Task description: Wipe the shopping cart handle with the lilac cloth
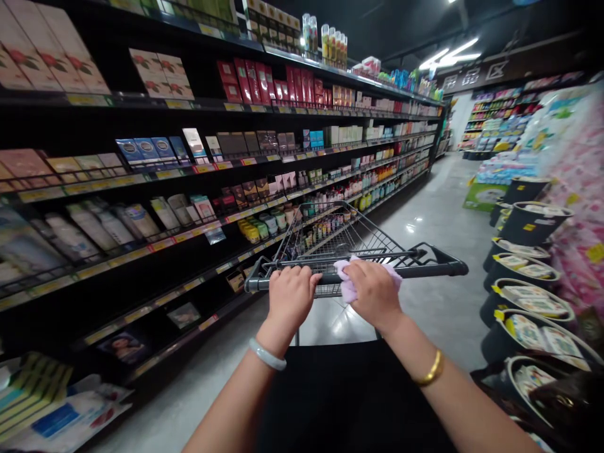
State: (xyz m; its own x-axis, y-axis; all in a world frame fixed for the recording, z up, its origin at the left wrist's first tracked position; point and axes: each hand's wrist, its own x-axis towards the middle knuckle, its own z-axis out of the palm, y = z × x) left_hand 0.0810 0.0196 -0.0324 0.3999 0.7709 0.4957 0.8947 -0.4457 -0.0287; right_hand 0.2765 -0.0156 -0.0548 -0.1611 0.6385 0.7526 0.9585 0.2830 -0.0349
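Note:
A wire shopping cart (325, 242) stands in front of me, its dark handlebar (434, 270) running crosswise. My left hand (291, 296) is wrapped around the left part of that bar, with the thumb along it. My right hand (372, 294) presses a light purple cloth (348, 290) against the bar right of its middle; the fingers are closed over the cloth. The cloth shows on both sides of the hand. A pale bangle (267, 355) is on my left wrist and a gold bracelet (430, 370) on my right wrist. No goods can be made out in the basket.
Long shelves (198, 170) of boxed and bottled goods line the left side. On the right stand several black buckets (538, 223) with packages, beside pink wrapped packs (580, 251). A shiny grey floor (443, 207) runs down the aisle. Packets (70, 415) lie at lower left.

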